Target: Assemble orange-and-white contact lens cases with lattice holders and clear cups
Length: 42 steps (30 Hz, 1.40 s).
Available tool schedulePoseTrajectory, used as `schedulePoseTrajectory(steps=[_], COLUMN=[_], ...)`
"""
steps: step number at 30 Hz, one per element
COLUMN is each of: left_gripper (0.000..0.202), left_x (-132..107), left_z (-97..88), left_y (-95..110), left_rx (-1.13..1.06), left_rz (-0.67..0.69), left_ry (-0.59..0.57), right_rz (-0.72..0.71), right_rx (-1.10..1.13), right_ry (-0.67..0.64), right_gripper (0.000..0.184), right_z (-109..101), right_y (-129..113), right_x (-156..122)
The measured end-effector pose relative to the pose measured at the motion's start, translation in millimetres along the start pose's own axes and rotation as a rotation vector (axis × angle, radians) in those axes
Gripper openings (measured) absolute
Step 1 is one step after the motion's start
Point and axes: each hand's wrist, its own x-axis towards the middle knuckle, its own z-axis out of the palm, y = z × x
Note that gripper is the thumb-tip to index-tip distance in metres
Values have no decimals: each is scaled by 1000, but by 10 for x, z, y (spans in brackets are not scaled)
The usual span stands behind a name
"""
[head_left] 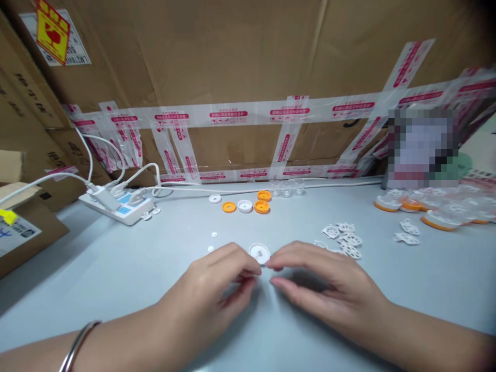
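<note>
My left hand (pixel 217 289) and my right hand (pixel 321 281) meet over the pale table, fingertips pinched together around a small white round disc (pixel 259 252) with a centre peg. Both hands touch the disc's near edge. The fingers of each hand are curled and pressed close. A metal bangle (pixel 77 343) circles my left wrist. Just right of my right hand lies a cluster of white spoked wheel parts (pixel 346 239).
Orange rings (pixel 262 206) and white caps (pixel 244 205) lie further back. A white power strip (pixel 118 205) with cables sits at back left. Assembled clear-and-orange parts (pixel 434 209) pile at right. Taped cardboard walls (pixel 248 103) close the back; a box (pixel 23 227) stands left.
</note>
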Motion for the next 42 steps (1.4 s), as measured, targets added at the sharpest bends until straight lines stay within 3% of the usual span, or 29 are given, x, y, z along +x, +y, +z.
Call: schedulePoseTrajectory(steps=[3, 8, 11, 16, 19, 26, 31, 38, 42], left_gripper=[13, 10, 4, 35, 32, 19, 39, 22, 26], left_x=[25, 29, 61, 198, 266, 279, 299, 286, 295], left_z=[37, 89, 68, 25, 46, 73, 86, 73, 20], left_y=[66, 98, 24, -204, -297, -290, -277, -244, -277], left_rx=[-210, -363, -303, 10, 104, 82, 73, -3, -60], left_rz=[-51, -124, -149, -231, -241, -219, -226, -247, -274], left_ry=[110, 143, 108, -38, -119, -162, -185, -255, -321], right_rz=[48, 100, 135, 243, 190, 19, 49, 108, 24], right_rx=[63, 135, 111, -16, -40, -179, -152, -65, -101], right_ry=[-60, -49, -29, 38, -23, -87, -100, -90, -112], right_gripper=[18, 19, 18, 12, 14, 15, 16, 18, 17], right_z=[26, 56, 23, -64, -62, -26, 10, -2, -66], right_y=[-50, -69, -21, 153, 240, 301, 271, 241, 241], right_x=[-25, -32, -13, 76, 106, 80, 74, 62, 43])
